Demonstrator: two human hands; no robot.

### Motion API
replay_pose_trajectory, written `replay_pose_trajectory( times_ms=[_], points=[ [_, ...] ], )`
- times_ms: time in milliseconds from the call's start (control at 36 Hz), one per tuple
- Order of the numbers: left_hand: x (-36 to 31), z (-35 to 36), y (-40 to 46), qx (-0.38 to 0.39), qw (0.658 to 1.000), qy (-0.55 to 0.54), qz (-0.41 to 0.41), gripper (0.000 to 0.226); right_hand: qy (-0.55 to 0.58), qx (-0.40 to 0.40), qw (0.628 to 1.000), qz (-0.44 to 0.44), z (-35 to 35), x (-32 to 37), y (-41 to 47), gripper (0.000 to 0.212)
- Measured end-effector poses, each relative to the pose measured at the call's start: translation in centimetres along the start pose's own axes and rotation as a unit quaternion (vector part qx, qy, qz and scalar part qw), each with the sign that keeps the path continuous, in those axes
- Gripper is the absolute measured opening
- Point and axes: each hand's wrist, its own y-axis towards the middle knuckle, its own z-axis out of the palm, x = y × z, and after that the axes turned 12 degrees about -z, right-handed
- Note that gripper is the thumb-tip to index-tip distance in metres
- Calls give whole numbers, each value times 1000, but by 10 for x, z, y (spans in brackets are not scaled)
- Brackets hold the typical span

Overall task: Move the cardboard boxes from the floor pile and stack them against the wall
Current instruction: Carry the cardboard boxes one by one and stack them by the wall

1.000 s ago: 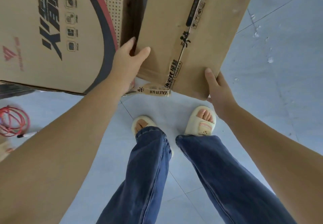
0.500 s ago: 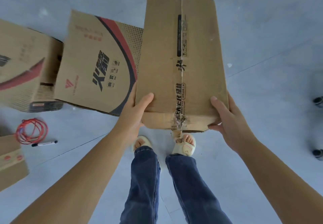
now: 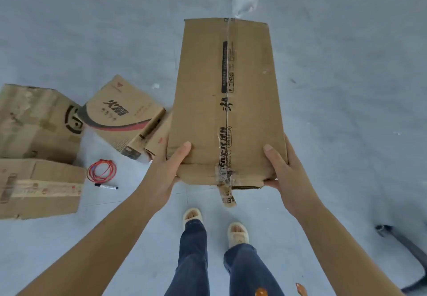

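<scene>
I hold a long brown cardboard box (image 3: pixel 226 101) in the air in front of me, its taped seam running lengthwise and a torn tape strip hanging from the near end. My left hand (image 3: pixel 166 171) grips its near left corner, thumb on top. My right hand (image 3: pixel 284 171) grips the near right corner the same way. On the floor to the left lie other boxes: a printed one with a red and black curve (image 3: pixel 122 115), a worn one with a black round mark (image 3: pixel 34 122), and a taped one (image 3: pixel 39 187) nearest me.
A coil of red cable (image 3: pixel 101 169) and a marker pen (image 3: pixel 106 187) lie on the grey floor beside the pile. A scrap of clear plastic (image 3: pixel 245 2) lies beyond the held box. A dark chair leg with a castor (image 3: pixel 402 240) is at the lower right.
The box has risen from near the floor to well above it, level in both hands. The view has pulled back, so the floor pile looks smaller and further left.
</scene>
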Motion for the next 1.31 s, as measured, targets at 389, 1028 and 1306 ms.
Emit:
replay_pose_trajectory(
  times_ms=[389, 1028, 1306],
  points=[
    [61, -33, -212, -288, 918, -261, 83, 45, -56, 320, 945, -49, 62, 68, -83, 55],
    [305, 12, -510, -558, 649, -500, 129, 35, -191, 707, 677, -72, 129, 23, -383, 30],
    [453, 52, -667, -653, 505, -552, 121, 28, -209, 811, 541, -75, 106, -44, -603, 30]
  ],
)
